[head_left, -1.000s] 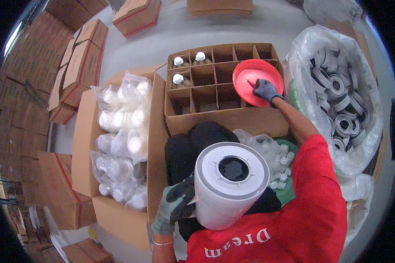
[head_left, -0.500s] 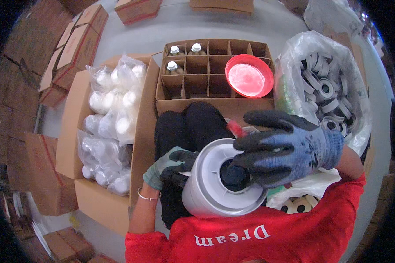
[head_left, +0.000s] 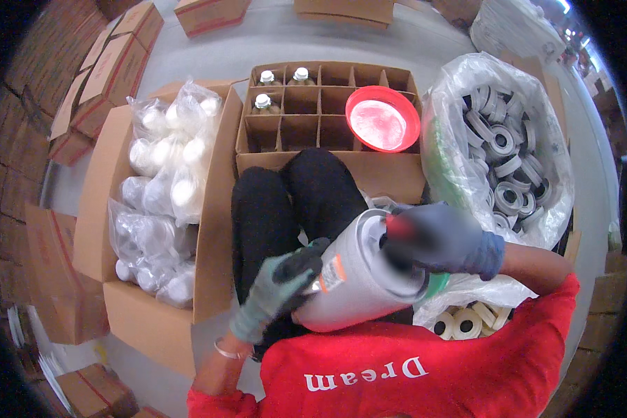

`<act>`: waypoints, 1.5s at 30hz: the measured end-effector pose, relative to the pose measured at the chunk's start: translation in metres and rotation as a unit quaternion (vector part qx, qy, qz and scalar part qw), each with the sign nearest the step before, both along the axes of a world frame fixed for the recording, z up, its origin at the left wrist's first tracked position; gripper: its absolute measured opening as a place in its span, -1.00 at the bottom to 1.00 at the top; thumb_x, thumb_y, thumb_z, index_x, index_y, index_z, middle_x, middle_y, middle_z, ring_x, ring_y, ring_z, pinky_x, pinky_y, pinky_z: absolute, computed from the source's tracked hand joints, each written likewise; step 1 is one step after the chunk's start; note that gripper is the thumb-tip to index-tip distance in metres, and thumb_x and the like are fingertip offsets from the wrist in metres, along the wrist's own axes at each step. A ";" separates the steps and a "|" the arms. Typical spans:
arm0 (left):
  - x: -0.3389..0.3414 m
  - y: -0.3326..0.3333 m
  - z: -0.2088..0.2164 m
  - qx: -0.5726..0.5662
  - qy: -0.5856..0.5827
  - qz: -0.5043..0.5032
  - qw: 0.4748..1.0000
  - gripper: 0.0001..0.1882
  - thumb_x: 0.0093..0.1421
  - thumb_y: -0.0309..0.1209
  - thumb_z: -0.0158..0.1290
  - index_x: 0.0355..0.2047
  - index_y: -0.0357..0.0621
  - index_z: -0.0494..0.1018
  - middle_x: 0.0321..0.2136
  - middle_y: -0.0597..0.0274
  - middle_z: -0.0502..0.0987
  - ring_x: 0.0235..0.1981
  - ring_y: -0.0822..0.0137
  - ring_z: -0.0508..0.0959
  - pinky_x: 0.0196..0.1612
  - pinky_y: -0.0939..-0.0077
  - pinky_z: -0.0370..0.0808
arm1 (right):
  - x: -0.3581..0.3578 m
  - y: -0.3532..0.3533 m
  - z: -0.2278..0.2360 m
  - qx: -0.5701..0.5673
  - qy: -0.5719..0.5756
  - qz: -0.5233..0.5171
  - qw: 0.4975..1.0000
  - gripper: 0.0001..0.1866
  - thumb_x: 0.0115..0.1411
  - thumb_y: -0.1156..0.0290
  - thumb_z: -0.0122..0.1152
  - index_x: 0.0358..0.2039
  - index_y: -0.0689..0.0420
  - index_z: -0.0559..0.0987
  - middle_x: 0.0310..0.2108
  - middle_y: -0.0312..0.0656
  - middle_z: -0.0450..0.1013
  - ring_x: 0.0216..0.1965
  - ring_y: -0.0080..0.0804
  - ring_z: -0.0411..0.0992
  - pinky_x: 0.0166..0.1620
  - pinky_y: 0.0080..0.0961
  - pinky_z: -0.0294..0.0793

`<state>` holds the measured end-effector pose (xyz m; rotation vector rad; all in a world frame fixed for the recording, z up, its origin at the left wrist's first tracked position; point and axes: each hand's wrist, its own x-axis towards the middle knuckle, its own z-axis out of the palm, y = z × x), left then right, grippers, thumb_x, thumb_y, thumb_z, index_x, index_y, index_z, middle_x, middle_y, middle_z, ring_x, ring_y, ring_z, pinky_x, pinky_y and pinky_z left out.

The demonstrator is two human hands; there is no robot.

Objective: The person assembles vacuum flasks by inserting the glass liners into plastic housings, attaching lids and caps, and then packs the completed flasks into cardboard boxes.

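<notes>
Left hand (head_left: 285, 282) is clasping the tub (head_left: 359, 285), tilted over the lap (head_left: 275, 209), while the right hand (head_left: 442, 240) is covering its ringed end, too blurred for me to tell whether it's gripping. They're apparently working that end, which is calling for steady left-hand support; beyond, a red bowl (head_left: 377, 124) is resting on the divided box (head_left: 390, 177).

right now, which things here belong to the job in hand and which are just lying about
In the job:
white cylindrical container, gripped by left hand
right hand, blurred, at the container's end
red bowl, probably

Seemingly just lying about:
white-capped bottles
cardboard boxes stacked at left
</notes>
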<state>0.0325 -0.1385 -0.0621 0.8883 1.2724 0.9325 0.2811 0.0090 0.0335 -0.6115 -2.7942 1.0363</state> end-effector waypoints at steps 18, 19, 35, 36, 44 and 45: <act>-0.018 0.025 0.145 0.472 0.553 -0.246 0.641 -0.59 0.10 -0.33 0.02 -0.02 -0.13 0.45 -0.67 0.31 0.43 -0.69 0.35 0.44 -0.60 0.41 0.40 | -0.015 0.154 -0.081 -0.355 0.202 -0.356 0.840 -0.68 0.21 0.24 0.10 -0.06 0.07 0.46 -0.37 -0.30 0.45 -0.49 -0.56 0.43 -0.54 -0.62 0.43; -0.001 0.033 0.136 0.455 0.580 -0.362 0.570 -0.67 0.09 -0.32 0.01 -0.12 -0.08 0.48 -0.72 0.38 0.35 -0.68 0.46 0.39 -0.59 0.43 0.36 | 0.000 0.193 -0.127 -0.352 0.223 -0.394 0.820 -0.69 0.20 0.20 0.10 -0.07 0.01 0.46 -0.50 -0.38 0.42 -0.66 -0.60 0.33 -0.68 -0.64 0.28; -0.235 -0.156 -0.112 -0.250 0.815 -0.015 0.522 -0.39 -0.10 -0.11 0.19 -0.06 -0.15 0.41 -0.12 -0.03 0.46 -0.05 -0.01 0.41 0.04 0.10 0.30 | 0.035 0.356 -0.356 0.068 0.058 -0.395 0.914 -0.60 0.14 0.25 0.18 -0.07 0.21 0.45 -0.23 -0.10 0.50 -0.20 -0.24 0.47 -0.18 -0.32 0.42; -0.249 -0.174 -0.135 -0.245 0.817 -0.019 0.522 -0.39 -0.10 -0.11 0.19 -0.06 -0.15 0.41 -0.12 -0.03 0.46 -0.05 -0.01 0.41 0.04 0.10 0.30 | 0.030 0.352 -0.344 0.173 0.068 -0.319 0.929 -0.56 0.13 0.22 0.21 -0.04 0.22 0.44 -0.17 -0.12 0.49 -0.12 -0.31 0.45 -0.10 -0.38 0.41; -0.278 -0.083 0.002 -0.131 0.097 0.222 0.961 -0.65 0.15 -0.22 0.06 -0.13 -0.16 0.47 -0.19 0.16 0.52 -0.15 0.20 0.50 -0.06 0.30 0.46 | -0.104 0.234 -0.159 -0.137 0.062 -0.138 0.979 -0.62 0.20 0.32 0.13 -0.02 0.25 0.46 -0.12 -0.19 0.48 -0.08 -0.48 0.39 0.00 -0.56 0.37; -0.277 -0.064 0.017 -0.015 -0.062 0.299 0.952 -0.69 0.18 -0.25 0.03 -0.14 -0.15 0.47 -0.19 0.18 0.52 -0.14 0.20 0.50 -0.05 0.28 0.46 | -0.141 0.195 -0.126 -0.214 0.093 -0.119 0.965 -0.60 0.20 0.28 0.13 -0.02 0.25 0.47 -0.12 -0.20 0.48 -0.11 -0.49 0.41 -0.02 -0.58 0.39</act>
